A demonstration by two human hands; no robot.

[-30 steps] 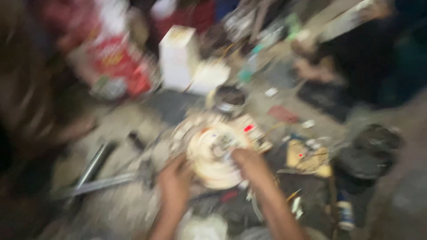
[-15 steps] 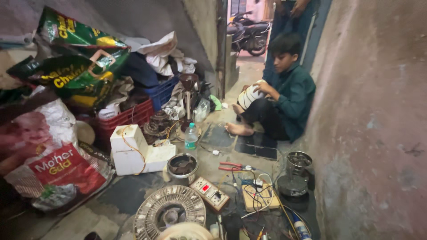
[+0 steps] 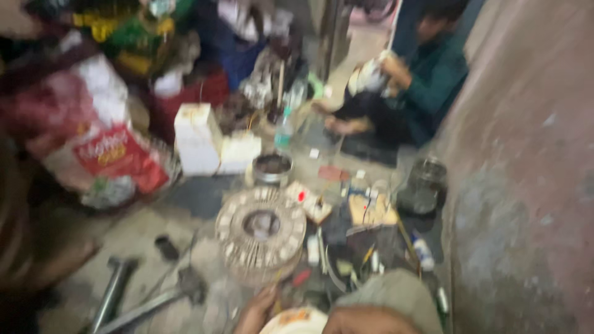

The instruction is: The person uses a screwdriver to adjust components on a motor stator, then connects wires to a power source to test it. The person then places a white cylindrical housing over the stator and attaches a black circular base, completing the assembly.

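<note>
Floor [image 3: 154,232], grey and cluttered, carries a round ribbed metal motor stator [image 3: 260,234]. Nearer, a pale round disc [image 3: 293,321] sits at the bottom edge; left hand [image 3: 255,311] touches it, right hand [image 3: 359,321] beside, grips too blurred to tell.

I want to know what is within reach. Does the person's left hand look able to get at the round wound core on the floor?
Probably yes. The left hand sits at the bottom edge, touching a pale disc, and the round wound core lies just beyond it with nothing tall between them, as far as the blur shows.
</note>
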